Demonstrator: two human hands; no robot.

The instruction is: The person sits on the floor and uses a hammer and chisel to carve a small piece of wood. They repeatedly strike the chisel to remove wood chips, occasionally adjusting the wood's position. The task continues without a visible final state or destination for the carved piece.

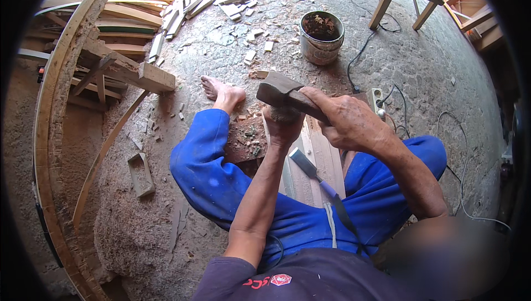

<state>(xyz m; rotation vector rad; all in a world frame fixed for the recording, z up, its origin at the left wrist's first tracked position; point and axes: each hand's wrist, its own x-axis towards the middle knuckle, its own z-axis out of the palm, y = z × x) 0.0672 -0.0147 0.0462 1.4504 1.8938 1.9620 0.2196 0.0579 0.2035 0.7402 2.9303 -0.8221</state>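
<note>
Chisel [310, 171] laid on plank [323, 157] between blue-trousered knees, long axis diagonal, blade pointed up-left. Left hand [283, 127] clenched around wooden handle top. Right hand [348, 119] clamped on hammer [279, 91], head pointed left, above left fist. Bucket [321, 38] seen beyond.

- The right hand [348, 121] grips a hammer [279, 92] by its handle, the head raised over the left hand [283, 127].
- The left hand is closed round a chisel handle on a plank [318, 157].
- A second chisel [310, 168] lies on the plank.
- A bucket [321, 38] stands on the floor.
</note>
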